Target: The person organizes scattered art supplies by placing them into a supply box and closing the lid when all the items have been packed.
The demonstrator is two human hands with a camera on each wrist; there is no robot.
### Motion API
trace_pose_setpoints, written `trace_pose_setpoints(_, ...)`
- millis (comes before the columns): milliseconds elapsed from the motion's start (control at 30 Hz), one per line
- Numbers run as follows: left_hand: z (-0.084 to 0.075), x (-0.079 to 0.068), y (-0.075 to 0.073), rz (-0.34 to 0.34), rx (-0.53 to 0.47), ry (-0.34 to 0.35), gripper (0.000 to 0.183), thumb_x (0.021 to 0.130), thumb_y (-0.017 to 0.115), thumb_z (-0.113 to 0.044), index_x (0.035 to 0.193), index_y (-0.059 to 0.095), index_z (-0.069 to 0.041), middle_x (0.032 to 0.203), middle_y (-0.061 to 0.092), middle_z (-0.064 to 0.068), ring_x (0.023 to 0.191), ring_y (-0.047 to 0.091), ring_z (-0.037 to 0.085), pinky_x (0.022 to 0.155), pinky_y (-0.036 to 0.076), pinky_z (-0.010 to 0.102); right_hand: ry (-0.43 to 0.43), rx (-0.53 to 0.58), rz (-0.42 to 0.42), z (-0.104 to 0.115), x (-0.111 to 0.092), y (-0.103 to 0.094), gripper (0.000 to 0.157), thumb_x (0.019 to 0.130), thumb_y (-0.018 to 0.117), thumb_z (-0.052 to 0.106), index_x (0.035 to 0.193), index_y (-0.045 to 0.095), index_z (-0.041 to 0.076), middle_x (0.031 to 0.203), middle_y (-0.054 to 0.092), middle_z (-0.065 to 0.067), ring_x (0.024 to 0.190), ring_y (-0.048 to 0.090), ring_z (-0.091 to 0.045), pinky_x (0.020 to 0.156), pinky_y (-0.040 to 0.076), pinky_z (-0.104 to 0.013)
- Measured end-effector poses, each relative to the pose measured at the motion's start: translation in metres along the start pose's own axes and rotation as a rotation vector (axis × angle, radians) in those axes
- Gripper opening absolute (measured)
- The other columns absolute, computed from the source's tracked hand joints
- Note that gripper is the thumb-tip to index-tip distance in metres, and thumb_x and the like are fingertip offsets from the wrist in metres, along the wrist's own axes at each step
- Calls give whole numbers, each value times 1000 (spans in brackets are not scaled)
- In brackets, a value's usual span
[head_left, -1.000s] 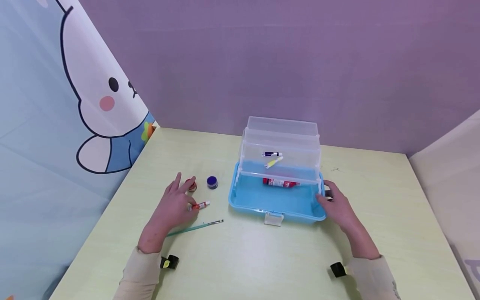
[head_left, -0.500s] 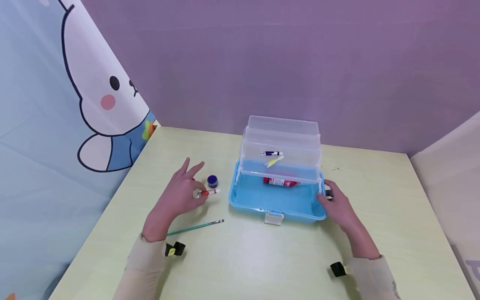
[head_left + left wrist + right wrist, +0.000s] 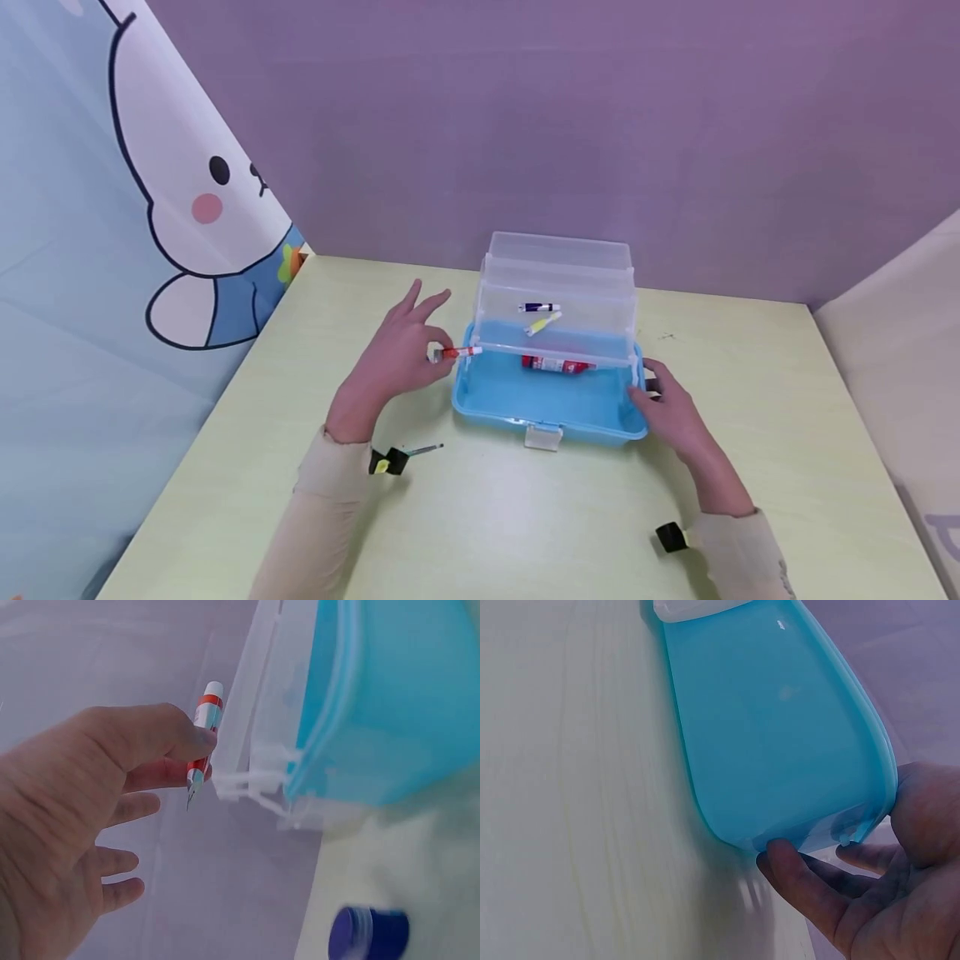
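pale table point(image 3: 540, 517) | purple backdrop point(image 3: 555, 125) behind | blue rabbit-print cloth point(image 3: 112, 250) at left

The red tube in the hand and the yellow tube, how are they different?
The left hand pinches the red tube; the yellow tube lies on the clear tray. In the head view, the red tube is nearly level, while the yellow tube slants. Both are small and slim.

Left grip point(image 3: 401, 358) and red tube point(image 3: 455, 353) now higher, close to the blue box point(image 3: 547, 400)
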State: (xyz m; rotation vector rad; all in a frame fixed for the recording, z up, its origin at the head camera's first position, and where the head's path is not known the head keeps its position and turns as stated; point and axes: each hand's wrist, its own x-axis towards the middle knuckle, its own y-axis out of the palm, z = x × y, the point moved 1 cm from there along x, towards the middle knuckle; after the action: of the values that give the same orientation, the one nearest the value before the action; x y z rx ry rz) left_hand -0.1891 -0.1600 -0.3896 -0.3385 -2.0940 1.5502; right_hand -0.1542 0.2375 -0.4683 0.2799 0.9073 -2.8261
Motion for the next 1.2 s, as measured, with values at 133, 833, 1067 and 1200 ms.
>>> trace_pose_setpoints(133, -6, 16, 2, 3, -4, 5, 9, 79, 74, -29, 83, 78, -21, 145, 47, 12, 145, 16, 33, 111, 23, 58, -2, 0, -2, 1, 0, 1, 59, 102, 49, 26, 152, 23, 8, 130, 46, -30, 112, 51, -45, 86, 51, -54)
trace_pose_setpoints(833, -35, 78, 19, 115, 44, 1, 18, 78, 76, -36, 92, 77, -25, 152, 38, 7, 144, 14, 37, 110, 24, 57, -1, 4, -1, 5, -4, 0, 58, 102, 49, 23, 152, 24, 7, 130, 47, -30, 111, 51, -45, 86, 51, -53)
trace_pose_setpoints(1067, -46, 90, 29, 93, 14, 43, 20, 76, 79, -38, 91, 78, -24, 152, 36, 7, 145, 11, 39, 109, 23, 60, -8, 15, -4, 7, -5, 0, 57, 102, 49, 22, 151, 25, 6, 129, 47, -31, 112, 51, -46, 87, 50, -54)
trace_pose_setpoints(1200, -52, 97, 35, 83, 6, 52, 18, 77, 78, -37, 90, 78, -25, 153, 36, 6, 145, 9, 38, 110, 21, 60, -13, 14, -6, 7, -6, 1, 57, 102, 49, 22, 151, 25, 6, 128, 47, -31, 111, 52, -45, 86, 50, -54)
